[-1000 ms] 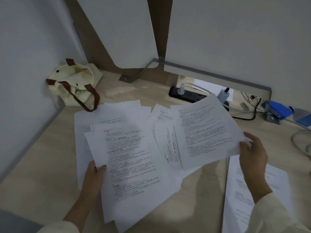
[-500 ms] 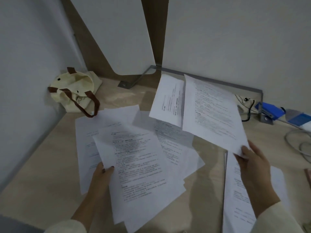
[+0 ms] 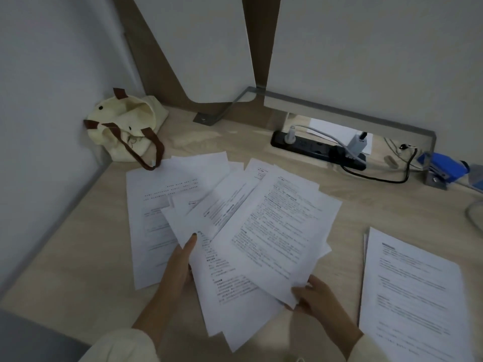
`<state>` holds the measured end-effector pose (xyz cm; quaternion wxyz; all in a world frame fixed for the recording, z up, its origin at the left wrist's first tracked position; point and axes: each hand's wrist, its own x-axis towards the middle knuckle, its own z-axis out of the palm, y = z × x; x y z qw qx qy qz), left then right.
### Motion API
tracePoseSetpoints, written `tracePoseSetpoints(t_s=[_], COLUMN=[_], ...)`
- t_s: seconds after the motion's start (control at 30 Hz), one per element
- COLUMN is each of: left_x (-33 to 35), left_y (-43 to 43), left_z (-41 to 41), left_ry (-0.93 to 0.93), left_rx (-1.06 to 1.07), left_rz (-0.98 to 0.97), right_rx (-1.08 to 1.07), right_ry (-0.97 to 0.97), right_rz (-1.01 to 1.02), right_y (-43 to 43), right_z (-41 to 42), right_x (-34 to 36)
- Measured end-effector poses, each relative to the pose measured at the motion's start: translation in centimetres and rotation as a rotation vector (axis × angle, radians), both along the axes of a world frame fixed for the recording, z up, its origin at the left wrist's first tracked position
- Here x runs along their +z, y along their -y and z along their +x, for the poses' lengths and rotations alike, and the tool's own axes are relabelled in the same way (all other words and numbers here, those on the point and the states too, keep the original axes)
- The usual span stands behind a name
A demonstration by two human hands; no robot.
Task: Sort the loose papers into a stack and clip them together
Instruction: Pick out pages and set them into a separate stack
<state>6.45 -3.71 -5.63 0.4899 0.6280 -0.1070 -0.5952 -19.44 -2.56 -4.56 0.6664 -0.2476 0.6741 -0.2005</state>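
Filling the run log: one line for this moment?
left hand: holds papers | right hand: pinches top sheet | stack: on desk, right

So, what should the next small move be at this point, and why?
Probably the right hand should swing its top sheets round onto the lower sheets in the left hand, squaring the edges. Both lots lie fanned at different angles, so they are not yet a stack fit to clip.
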Motion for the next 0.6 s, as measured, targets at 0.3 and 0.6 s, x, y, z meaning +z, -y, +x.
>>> tracePoseSetpoints(t_s=[0.3, 0.6], left_x=[-2.0, -2.7], left_y=[1.1, 1.4], left_z=[0.9, 1.1], left_ry=[0.183, 0.131], left_rx=[-0.016, -0.110], left_rz=[0.053, 0.091], right_rx=[0.378, -0.149], right_ry=[0.146, -0.119], right_rz=[0.172, -0.241], right_y=[0.1, 6.3], right_z=[-0.2, -0.8], right_x=[-0.3, 0.2])
